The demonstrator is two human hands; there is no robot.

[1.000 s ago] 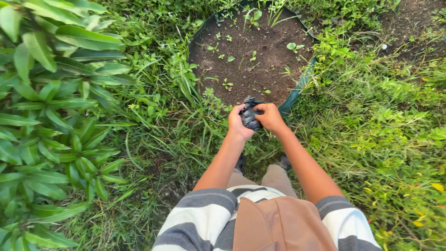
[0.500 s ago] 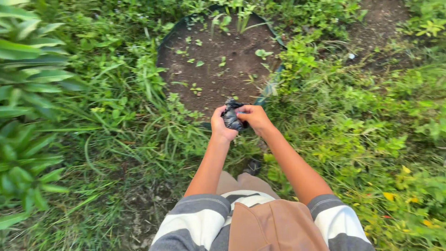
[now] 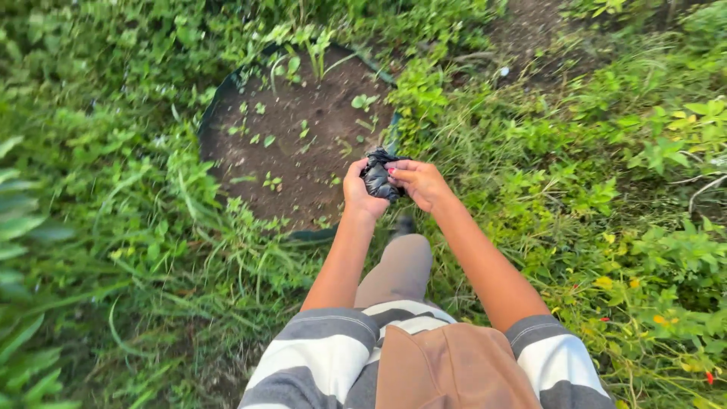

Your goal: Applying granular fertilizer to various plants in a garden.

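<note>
Short-sleeved striped shirt, bare forearms.
The person wears a grey-and-white striped shirt (image 3: 326,356) with short sleeves, a tan-brown bib (image 3: 450,371) hanging at the chest, and taupe trousers (image 3: 397,269) below.

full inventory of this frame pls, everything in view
black plastic bag: 1, black, crumpled, gripped between both hands
round planter: 1, dark rim, upper centre, filled with brown soil
seedlings: several, green, scattered on the soil
grass and weeds: green, all around the planter
broad-leaved plant: 1, green, blurred, left edge
small flowers: a few, yellow and red, lower right
striped shirt: 1, grey and white, bottom
brown apron or pocket: 1, bottom centre
left hand: 1, closed on the bag
right hand: 1, pinching the bag
</note>
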